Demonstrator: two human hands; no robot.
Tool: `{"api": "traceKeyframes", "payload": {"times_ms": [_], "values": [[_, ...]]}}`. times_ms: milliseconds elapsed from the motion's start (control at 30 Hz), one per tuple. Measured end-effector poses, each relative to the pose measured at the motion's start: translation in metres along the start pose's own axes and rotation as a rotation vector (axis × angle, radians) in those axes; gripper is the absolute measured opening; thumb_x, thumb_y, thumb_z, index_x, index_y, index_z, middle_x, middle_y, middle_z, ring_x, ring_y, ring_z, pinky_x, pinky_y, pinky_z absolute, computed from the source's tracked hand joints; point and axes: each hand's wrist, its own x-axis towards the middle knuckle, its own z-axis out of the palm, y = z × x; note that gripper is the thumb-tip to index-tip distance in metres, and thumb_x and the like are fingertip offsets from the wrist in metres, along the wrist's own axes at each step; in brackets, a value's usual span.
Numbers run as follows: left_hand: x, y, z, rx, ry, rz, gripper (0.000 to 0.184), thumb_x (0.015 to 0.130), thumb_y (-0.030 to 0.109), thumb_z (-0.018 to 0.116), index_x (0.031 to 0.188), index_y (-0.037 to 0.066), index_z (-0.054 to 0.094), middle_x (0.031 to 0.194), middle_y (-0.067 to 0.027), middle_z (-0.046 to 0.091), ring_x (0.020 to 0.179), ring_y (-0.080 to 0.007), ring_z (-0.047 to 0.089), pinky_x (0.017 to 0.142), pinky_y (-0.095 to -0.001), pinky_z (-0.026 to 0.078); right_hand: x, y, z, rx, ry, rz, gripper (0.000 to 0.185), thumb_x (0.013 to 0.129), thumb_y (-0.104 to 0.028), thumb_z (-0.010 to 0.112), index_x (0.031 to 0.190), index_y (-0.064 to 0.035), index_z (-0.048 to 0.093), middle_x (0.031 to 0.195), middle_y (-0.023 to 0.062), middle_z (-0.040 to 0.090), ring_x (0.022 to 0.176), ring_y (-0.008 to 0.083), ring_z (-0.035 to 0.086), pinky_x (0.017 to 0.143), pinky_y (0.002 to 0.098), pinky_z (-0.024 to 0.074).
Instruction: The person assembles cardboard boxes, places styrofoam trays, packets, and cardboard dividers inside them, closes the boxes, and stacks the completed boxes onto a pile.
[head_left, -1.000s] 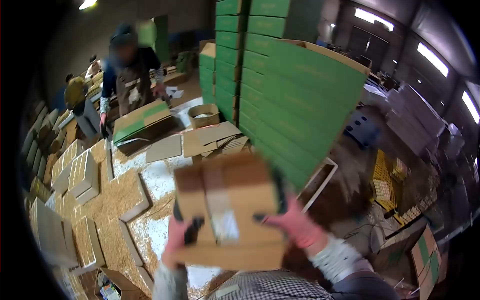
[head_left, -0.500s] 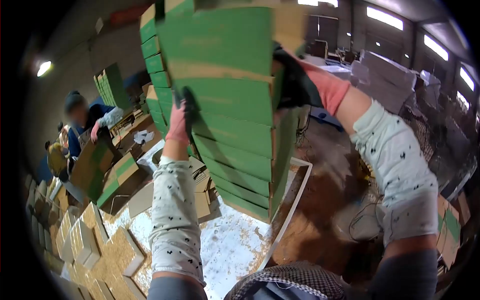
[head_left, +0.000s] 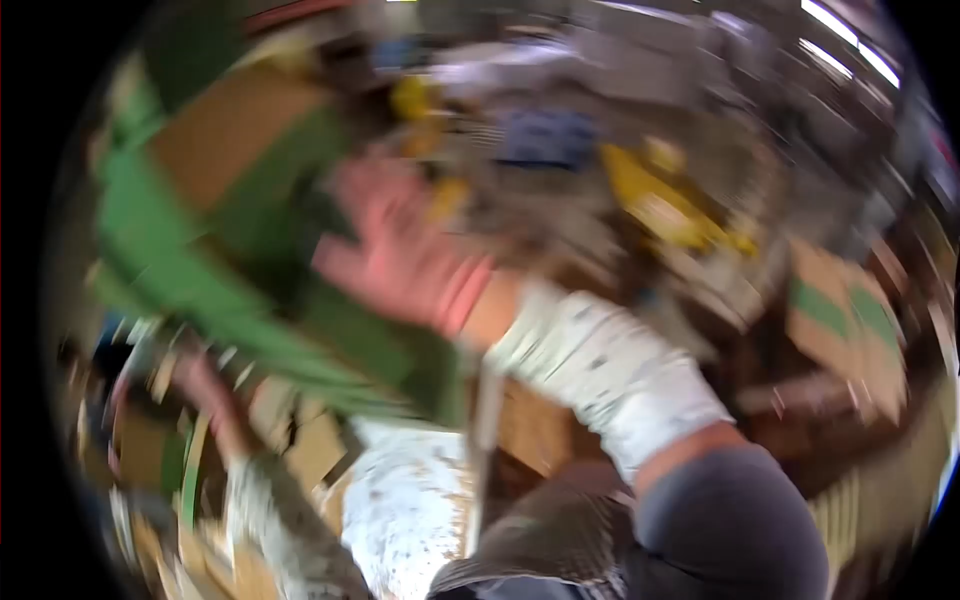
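Note:
Motion smears the whole head view. My right hand (head_left: 400, 235), in a pink glove with dark fingertips, is spread beside the stack of green boxes (head_left: 190, 250) and holds nothing that I can make out. Whether it touches the stack is unclear. Lower left, near the stack's lower side, is my left hand (head_left: 200, 385), its fingers too blurred to read. The stack's upper box shows a brown panel and green sides.
A white-topped table (head_left: 410, 500) lies below the stack. Flattened cardboard (head_left: 320, 445) is at its left. Beyond are a blue crate (head_left: 550, 138), yellow trays (head_left: 665, 205) and a brown box with green stripes (head_left: 845, 320).
The view has swung right and down, so the stack appears farther left. The small brown box held a second ago is no longer in my hands. My right hand has come into clearer view, fingers spread.

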Motion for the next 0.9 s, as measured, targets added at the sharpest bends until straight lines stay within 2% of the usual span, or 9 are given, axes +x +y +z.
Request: {"api": "traceKeyframes", "payload": {"times_ms": [100, 200, 300, 367, 433, 600, 667, 800, 900], "values": [[-0.152, 0.089, -0.023, -0.13, -0.091, 0.134, 0.051, 0.096, 0.027, 0.045, 0.137, -0.001, 0.03, 0.141, -0.0174, 0.03, 0.128, -0.0308, 0.03, 0.108, -0.0391, 0.022, -0.201, -0.031, -0.066, 0.257, -0.535, 0.716, 0.064, 0.083, -0.041, 0.058, 0.126, 0.0034, 0.041, 0.125, 0.0253, 0.047, 0.116, 0.0393, 0.045, 0.099, 0.0428, 0.0365], [-0.3, 0.079, -0.056, -0.035, -0.578, 0.158, 0.055, 0.096, 0.022, 0.044, 0.142, 0.001, 0.022, 0.145, -0.0185, 0.027, 0.132, -0.0299, 0.03, 0.109, -0.0398, 0.026, -0.345, -0.062, -0.188, 0.364, -0.966, 1.407, 0.04, 0.086, -0.039, 0.052, 0.104, -0.0043, 0.06, 0.101, 0.0187, 0.063, 0.094, 0.0318, 0.059, 0.081, 0.042, 0.0454], [-0.442, 0.006, -0.055, -0.59, -0.935, -0.641, 0.057, 0.095, 0.02, 0.046, 0.142, 0.001, 0.022, 0.144, -0.0184, 0.03, 0.131, -0.0288, 0.03, 0.108, -0.0396, 0.026, -0.388, -0.105, -0.338, -0.092, -0.803, 1.707, 0.043, 0.086, -0.042, 0.054, 0.109, -0.0062, 0.061, 0.105, 0.0188, 0.063, 0.1, 0.0336, 0.058, 0.087, 0.0405, 0.0443], [-0.471, 0.1, -0.025, -0.525, -1.176, -0.555, 0.059, 0.091, 0.017, 0.049, 0.142, 0.001, 0.023, 0.144, -0.0184, 0.03, 0.133, -0.0301, 0.028, 0.11, -0.04, 0.02, -0.423, -0.114, -0.439, -0.28, -0.27, 1.644, 0.041, 0.086, -0.033, 0.057, 0.115, -0.0035, 0.056, 0.113, 0.0181, 0.059, 0.105, 0.0321, 0.056, 0.09, 0.036, 0.0436], [-0.484, 0.222, 0.024, -0.489, -1.414, -0.094, 0.066, 0.085, 0.011, 0.055, 0.141, -0.001, 0.022, 0.145, -0.0215, 0.026, 0.133, -0.0353, 0.026, 0.111, -0.0399, 0.016, -0.434, -0.111, -0.523, -0.583, 0.302, 1.443, 0.048, 0.081, -0.027, 0.065, 0.121, -0.004, 0.052, 0.121, 0.0158, 0.054, 0.112, 0.0305, 0.051, 0.097, 0.0353, 0.0394], [-0.525, 0.379, 0.122, -0.747, -1.412, 0.601, 0.061, 0.085, 0.013, 0.057, 0.138, 0.0, 0.03, 0.144, -0.0186, 0.028, 0.132, -0.0353, 0.028, 0.109, -0.0418, 0.021, -0.335, -0.076, -0.639, -1.745, -0.209, 1.14, 0.085, 0.064, -0.031, 0.079, 0.136, -0.0176, 0.037, 0.142, 0.0175, 0.03, 0.131, 0.0382, 0.026, 0.109, 0.0506, 0.0191], [-0.561, 0.427, 0.162, -0.784, -1.447, 0.409, 0.059, 0.087, 0.014, 0.056, 0.138, 0.0, 0.03, 0.145, -0.0174, 0.028, 0.132, -0.0326, 0.028, 0.11, -0.0402, 0.022, -0.328, -0.046, -0.692, -1.822, -0.29, 1.16, 0.09, 0.063, -0.032, 0.08, 0.139, -0.0266, 0.033, 0.141, 0.018, 0.029, 0.132, 0.0376, 0.025, 0.108, 0.0519, 0.0184], [-0.635, 0.516, 0.243, -0.965, -1.543, -0.093, 0.055, 0.092, 0.018, 0.053, 0.139, 0.0, 0.03, 0.143, -0.0133, 0.032, 0.131, -0.0238, 0.03, 0.109, -0.0348, 0.023, -0.326, 0.02, -0.812, -1.574, -0.458, 0.898, 0.046, 0.062, -0.022, 0.077, 0.105, -0.0151, 0.062, 0.109, 0.0034, 0.06, 0.105, 0.0251, 0.053, 0.093, 0.0384, 0.0394], [-0.661, 0.547, 0.297, -0.87, -1.532, -0.352, 0.054, 0.089, 0.016, 0.059, 0.135, 0.0, 0.036, 0.135, -0.0123, 0.04, 0.125, -0.0234, 0.037, 0.107, -0.0341, 0.028, -0.31, 0.056, -0.869, -1.375, -0.786, 1.054, 0.043, 0.068, -0.019, 0.073, 0.109, -0.0119, 0.06, 0.111, 0.0056, 0.059, 0.107, 0.0256, 0.052, 0.093, 0.0378, 0.0398]]}}
